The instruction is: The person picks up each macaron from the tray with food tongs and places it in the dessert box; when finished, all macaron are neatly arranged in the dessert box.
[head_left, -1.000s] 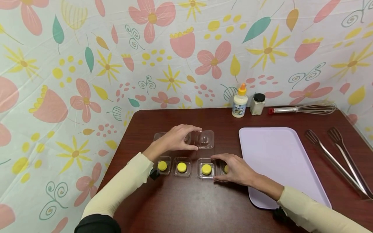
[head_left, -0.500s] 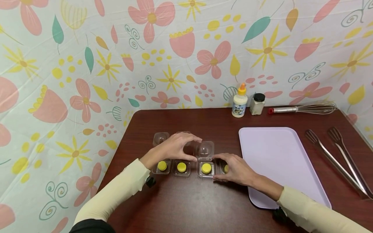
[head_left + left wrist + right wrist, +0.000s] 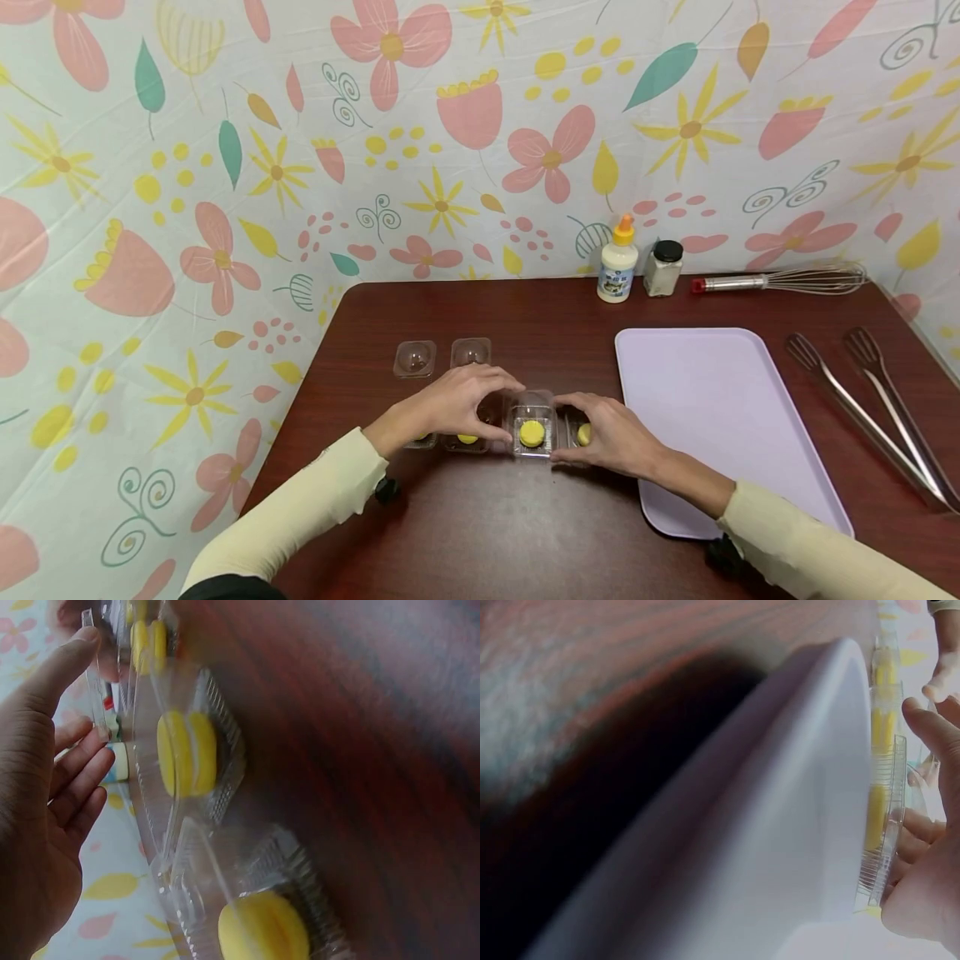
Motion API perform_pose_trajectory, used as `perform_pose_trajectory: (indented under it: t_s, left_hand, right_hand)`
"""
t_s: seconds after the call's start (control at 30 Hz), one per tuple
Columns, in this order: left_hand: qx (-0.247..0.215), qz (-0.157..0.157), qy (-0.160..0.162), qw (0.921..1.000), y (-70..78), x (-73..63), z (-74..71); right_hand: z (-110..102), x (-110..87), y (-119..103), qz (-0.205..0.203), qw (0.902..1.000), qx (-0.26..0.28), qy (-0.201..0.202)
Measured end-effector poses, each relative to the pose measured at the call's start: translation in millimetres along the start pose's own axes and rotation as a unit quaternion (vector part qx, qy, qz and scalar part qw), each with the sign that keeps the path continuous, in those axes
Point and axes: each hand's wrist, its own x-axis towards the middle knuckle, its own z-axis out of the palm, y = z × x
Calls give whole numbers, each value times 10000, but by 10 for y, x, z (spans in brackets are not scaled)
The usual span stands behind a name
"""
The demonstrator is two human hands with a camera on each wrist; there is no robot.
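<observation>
My left hand (image 3: 465,404) holds the clear hinged lid (image 3: 531,402) of the third plastic box by its left side, thumb and fingers at opposite edges. The lid leans over a yellow macaron (image 3: 532,433). At that box's right side my right hand (image 3: 603,429) grips the base, its thumb at the front corner and a finger at the back. A fourth macaron (image 3: 584,434) is partly hidden behind the right hand. Two boxed macarons on the left, including one macaron (image 3: 262,926) in the left wrist view, lie partly under my left hand and wrist.
Two raised lids (image 3: 415,358) stand open behind the left boxes. A lilac tray (image 3: 705,417) lies close to my right forearm. Tongs (image 3: 885,417) are at far right. A squeeze bottle (image 3: 617,262), a black-capped jar (image 3: 663,268) and a whisk (image 3: 780,281) line the back edge.
My left hand has come toward me, swinging the third box's lid from lying back to tilted over the macaron. My right hand has stayed at the box's right side.
</observation>
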Motion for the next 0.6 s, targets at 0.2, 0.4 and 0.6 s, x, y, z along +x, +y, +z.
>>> perform_pose_trajectory:
  t_s: [0.2, 0.4, 0.6]
  left_hand:
    - [148, 54, 1, 9999, 60, -22, 66]
    - [274, -14, 14, 9996, 106, -43, 99]
    - [456, -65, -63, 9989, 129, -56, 128]
  right_hand:
    - [-2, 6, -2, -88, 9999, 22, 64]
    - [-8, 18, -11, -251, 9996, 121, -57]
    - [-9, 27, -21, -358, 9991, 104, -180]
